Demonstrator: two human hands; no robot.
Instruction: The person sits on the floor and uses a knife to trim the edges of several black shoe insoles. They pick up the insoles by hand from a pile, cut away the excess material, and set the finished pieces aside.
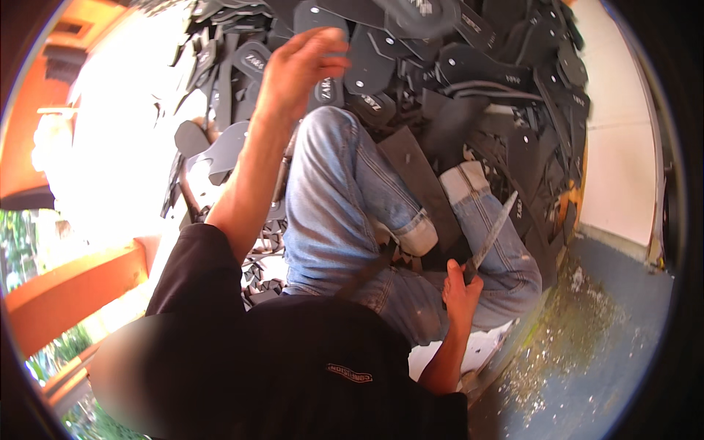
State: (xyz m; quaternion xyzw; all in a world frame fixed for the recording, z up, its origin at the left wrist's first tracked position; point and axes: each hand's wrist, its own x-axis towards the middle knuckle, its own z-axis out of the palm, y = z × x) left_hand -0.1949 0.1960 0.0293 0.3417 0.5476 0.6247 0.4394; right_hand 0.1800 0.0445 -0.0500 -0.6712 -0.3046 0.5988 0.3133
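My left hand (304, 66) is raised over the heap of black sandal soles (370, 62), its fingers loosely spread and slightly blurred, with nothing in them. Beyond it, at the top, a sole (419, 16) is smeared by motion and apart from the hand. Close to my bent knee, my right hand (460, 295) is closed round the handle of a knife (493, 236). The blade points away from me and to the right, over my jeans (323, 191). A dark flat strip (418, 165) lies between my lower legs.
Soles and black offcuts surround my legs, piled high at the far side. To the right stand a pale wall panel (612, 125) and a grey floor (631, 315) with scattered debris. An orange wooden rail (81, 290) runs along the left, beside bright daylight.
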